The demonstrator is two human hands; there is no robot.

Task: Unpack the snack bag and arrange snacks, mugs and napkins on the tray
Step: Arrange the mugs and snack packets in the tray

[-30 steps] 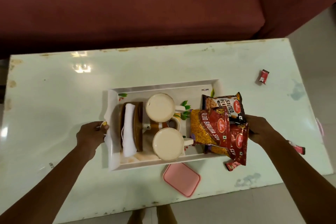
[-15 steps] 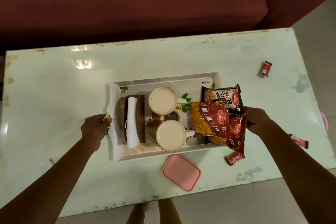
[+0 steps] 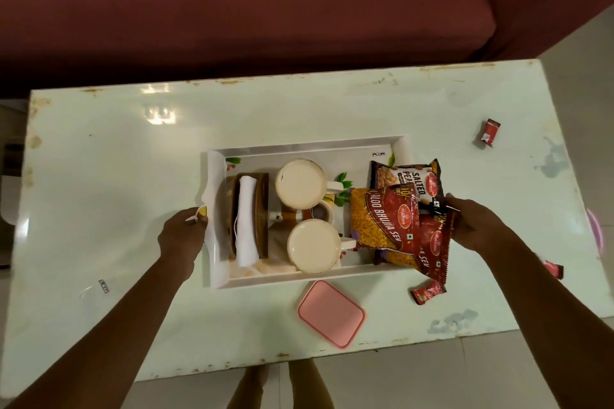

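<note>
Head view: left grip [image 3: 182,236] curls round the tray [image 3: 299,149] rim, right grip [image 3: 475,226] pinches the opposite end beneath overhanging snack packets [image 3: 382,226]. Tray sits on the bench [image 3: 116,176]; lift it level, lest mugs [image 3: 300,183] slide.

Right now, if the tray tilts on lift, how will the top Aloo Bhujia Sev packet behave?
Likely to slide: glossy film, and the Aloo Bhujia Sev packet lies loose over the salted peanuts packet and another sev packet, not flat on the tray. Probably light and floppy; its puffed, creased pouch should sag if pinched at a corner.
</note>
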